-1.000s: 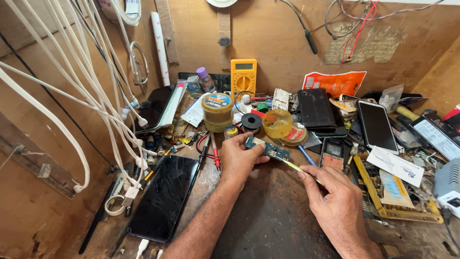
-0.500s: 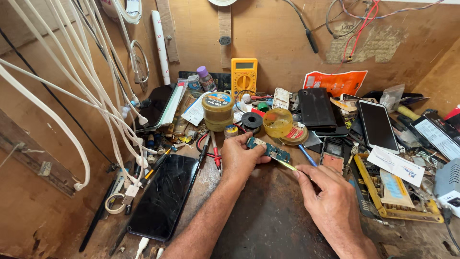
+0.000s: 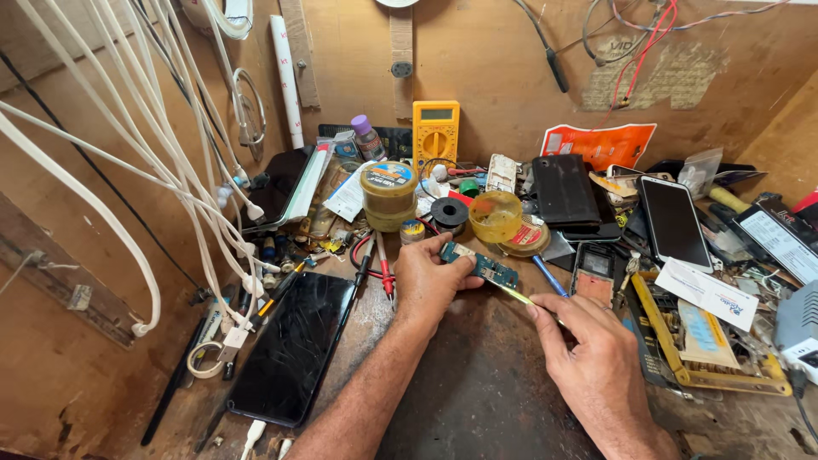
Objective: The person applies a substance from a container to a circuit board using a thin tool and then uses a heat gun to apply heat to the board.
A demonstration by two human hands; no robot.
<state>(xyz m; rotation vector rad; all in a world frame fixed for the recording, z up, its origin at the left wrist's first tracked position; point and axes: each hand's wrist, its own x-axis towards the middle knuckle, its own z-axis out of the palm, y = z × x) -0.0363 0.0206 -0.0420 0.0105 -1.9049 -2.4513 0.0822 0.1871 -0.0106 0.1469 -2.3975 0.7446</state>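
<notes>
1. Head view: the left hand (image 3: 429, 285) is reaching forward from the lower middle of the frame, its forearm angling up across the dark workbench (image 3: 477, 400). Its thumb and fingers are pinching the left end of a small blue-green circuit board (image 3: 481, 267), holding it just above the bench, in front of the yellow tape roll (image 3: 495, 215).
2. The right hand (image 3: 588, 362) is lying lower and to the right, knuckles up, fingers curled. It is gripping a thin yellowish tool (image 3: 516, 295) between thumb and forefinger, with the tip touching the board's right end.
3. A black phone with a cracked screen (image 3: 294, 345) is lying to the left, and a yellow multimeter (image 3: 435, 134) is leaning against the back wall.
4. Compared with a second ago, both hands are keeping almost the same pose; the board is sitting slightly more level and the tool's tip is staying at its right edge.
</notes>
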